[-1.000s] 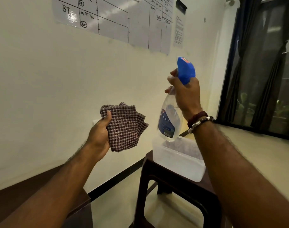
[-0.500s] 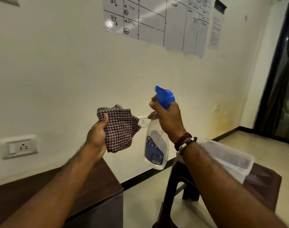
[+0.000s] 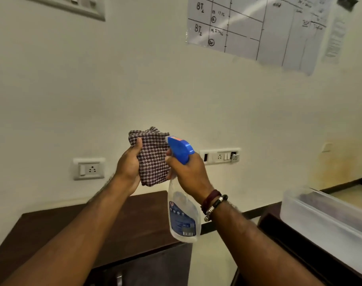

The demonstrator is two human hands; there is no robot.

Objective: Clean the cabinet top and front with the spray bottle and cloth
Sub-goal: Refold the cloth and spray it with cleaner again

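Above the dark brown wooden cabinet (image 3: 147, 219), your left hand (image 3: 129, 169) is clenched round a bunched maroon-and-white checked cloth (image 3: 152, 159). Your right hand (image 3: 189, 172) is wrapped tight about the neck of a clear plastic spray bottle with a blue trigger head (image 3: 183, 215), nozzle just beside the cloth, perhaps touching it. A translucent plastic tub (image 3: 328, 226) sits at right on a dark stool (image 3: 299, 252).

checked cloth (image 3: 153, 159), blue-topped spray bottle (image 3: 183, 215), dark-brown cabinet (image 3: 143, 219)
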